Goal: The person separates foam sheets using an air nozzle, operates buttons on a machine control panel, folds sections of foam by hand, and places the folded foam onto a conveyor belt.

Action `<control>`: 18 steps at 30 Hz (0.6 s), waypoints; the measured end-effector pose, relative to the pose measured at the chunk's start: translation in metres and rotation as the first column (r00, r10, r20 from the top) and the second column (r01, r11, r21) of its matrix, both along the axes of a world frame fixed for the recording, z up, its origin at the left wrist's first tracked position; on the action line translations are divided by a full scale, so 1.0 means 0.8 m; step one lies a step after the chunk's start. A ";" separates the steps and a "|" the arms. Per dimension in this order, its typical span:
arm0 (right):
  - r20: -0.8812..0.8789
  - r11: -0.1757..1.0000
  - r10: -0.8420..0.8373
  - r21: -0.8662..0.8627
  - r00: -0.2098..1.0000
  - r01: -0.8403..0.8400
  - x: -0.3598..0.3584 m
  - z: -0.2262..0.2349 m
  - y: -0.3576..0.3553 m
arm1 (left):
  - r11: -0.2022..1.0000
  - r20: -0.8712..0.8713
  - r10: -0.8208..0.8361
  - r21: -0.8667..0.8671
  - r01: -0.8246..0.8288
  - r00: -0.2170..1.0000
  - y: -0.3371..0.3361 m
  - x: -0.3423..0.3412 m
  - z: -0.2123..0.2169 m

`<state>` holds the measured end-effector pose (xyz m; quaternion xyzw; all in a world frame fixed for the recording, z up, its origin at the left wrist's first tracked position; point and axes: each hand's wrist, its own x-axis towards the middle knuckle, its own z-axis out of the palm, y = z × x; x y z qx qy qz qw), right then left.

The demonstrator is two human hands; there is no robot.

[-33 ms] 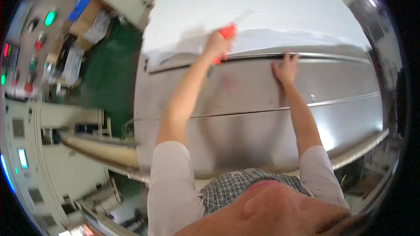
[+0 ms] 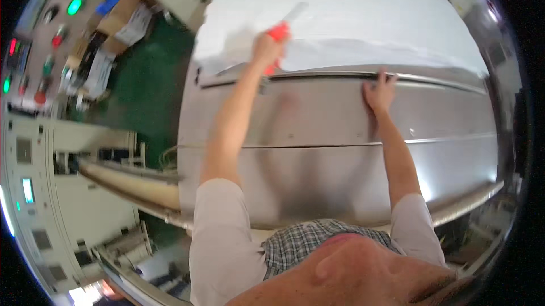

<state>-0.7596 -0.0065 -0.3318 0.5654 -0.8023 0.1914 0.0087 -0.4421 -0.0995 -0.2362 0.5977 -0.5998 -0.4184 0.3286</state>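
My left hand (image 2: 265,49) reaches forward and is shut on a red-handled tool (image 2: 277,33), whose pale flat blade (image 2: 296,11) points up over a wide white sheet (image 2: 363,5). The tool sits at the sheet's near edge, where the white material meets a steel machine surface (image 2: 318,130). My right hand (image 2: 379,91) lies flat on the steel, fingers spread, with the fingertips touching a raised metal rail (image 2: 443,79) just below the sheet. It holds nothing.
A control panel (image 2: 34,50) with green and red buttons curves along the left. Cardboard boxes and papers (image 2: 116,19) lie beyond a green floor (image 2: 150,87). A pale cabinet (image 2: 62,192) and a rail (image 2: 130,184) stand at lower left.
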 end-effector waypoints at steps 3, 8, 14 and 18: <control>-0.037 0.993 0.057 -0.098 0.998 -0.061 0.016 -0.023 -0.017 | 0.837 0.497 0.542 -0.254 -0.484 0.677 -0.007 0.266 -0.003; -0.101 0.992 0.065 -0.104 0.993 -0.075 -0.005 -0.049 -0.020 | 0.708 0.647 0.614 -0.198 -0.678 0.452 0.078 0.379 -0.045; -0.066 0.999 0.050 -0.014 0.997 -0.051 0.006 -0.041 -0.019 | 0.687 0.575 0.660 -0.202 -0.698 0.483 0.077 0.374 -0.048; -0.003 0.995 0.100 -0.028 0.995 -0.100 0.003 -0.033 -0.009 | 0.712 0.410 0.700 -0.337 -0.616 0.585 0.055 0.364 -0.025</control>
